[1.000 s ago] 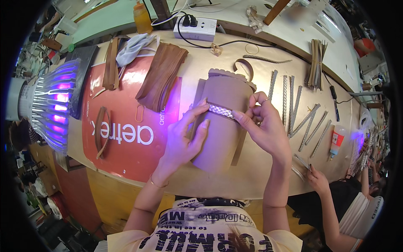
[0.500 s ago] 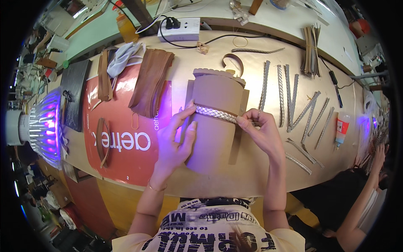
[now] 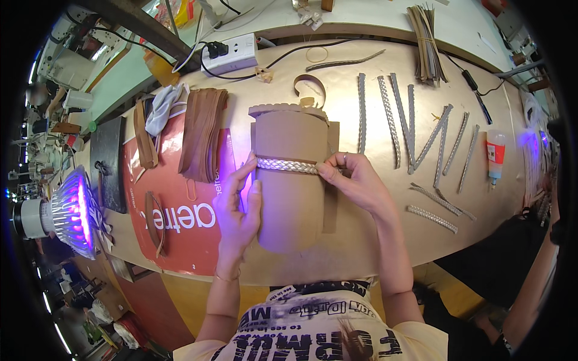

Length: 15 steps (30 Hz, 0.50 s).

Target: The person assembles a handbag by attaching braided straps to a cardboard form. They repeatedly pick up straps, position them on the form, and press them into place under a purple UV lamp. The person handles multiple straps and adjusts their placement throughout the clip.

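Note:
A silvery braided strip point(image 3: 288, 165) lies across a brown, rounded cardboard form point(image 3: 290, 210), over a thin darker band. At the strip's left end, the index fingertip of my left hand point(image 3: 236, 207) presses it to the form's edge, with the thumb lower on the side. The thumb and index finger of my right hand point(image 3: 356, 180) pinch the strip's right end. A scalloped piece point(image 3: 286, 111) edges the form's far end, and a curled brown strip point(image 3: 318, 87) lies beyond it.
More braided strips point(image 3: 388, 120) lie to the right, near a glue bottle point(image 3: 495, 156). Brown strip bundles point(image 3: 203, 135) and a white cloth point(image 3: 162, 108) rest on a red sheet point(image 3: 180, 240) at left. A purple-glowing lamp point(image 3: 75, 210) stands far left; a power strip point(image 3: 232, 55) sits behind.
The view has shifted, so the form and bench sit farther left and the form looks straighter. Both hands keep their places at the strip's ends.

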{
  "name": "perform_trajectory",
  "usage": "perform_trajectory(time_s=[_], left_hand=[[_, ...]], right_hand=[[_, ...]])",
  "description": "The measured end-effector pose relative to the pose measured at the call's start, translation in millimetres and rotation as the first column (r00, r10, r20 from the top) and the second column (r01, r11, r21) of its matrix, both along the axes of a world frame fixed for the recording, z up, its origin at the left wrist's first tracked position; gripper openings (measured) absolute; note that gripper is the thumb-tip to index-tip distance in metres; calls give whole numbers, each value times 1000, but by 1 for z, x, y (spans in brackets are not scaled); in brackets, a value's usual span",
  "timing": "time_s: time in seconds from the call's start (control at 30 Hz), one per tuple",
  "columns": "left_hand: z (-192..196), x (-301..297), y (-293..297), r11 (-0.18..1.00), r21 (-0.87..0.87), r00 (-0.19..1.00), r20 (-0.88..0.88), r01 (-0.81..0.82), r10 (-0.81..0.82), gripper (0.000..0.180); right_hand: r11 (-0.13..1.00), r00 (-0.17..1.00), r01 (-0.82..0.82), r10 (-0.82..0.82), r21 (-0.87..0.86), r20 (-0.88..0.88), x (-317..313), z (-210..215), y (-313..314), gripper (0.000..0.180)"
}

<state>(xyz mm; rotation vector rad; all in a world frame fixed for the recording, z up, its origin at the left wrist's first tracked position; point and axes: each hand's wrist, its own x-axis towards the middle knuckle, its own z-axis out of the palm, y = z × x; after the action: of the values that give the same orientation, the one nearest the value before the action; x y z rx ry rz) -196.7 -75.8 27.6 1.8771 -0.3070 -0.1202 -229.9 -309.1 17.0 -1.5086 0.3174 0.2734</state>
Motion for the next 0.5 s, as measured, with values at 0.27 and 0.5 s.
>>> perform_trajectory(time_s=[0.27, 0.5], left_hand=[[36, -10, 13, 938, 302, 921, 387, -167, 39, 35], [41, -44, 0, 905, 405, 906, 321, 132, -276, 36]], right_hand=[[968, 986, -169, 164, -187, -41, -9, 43, 24, 33], [971, 996, -76, 84, -226, 25, -12, 44, 31, 36]])
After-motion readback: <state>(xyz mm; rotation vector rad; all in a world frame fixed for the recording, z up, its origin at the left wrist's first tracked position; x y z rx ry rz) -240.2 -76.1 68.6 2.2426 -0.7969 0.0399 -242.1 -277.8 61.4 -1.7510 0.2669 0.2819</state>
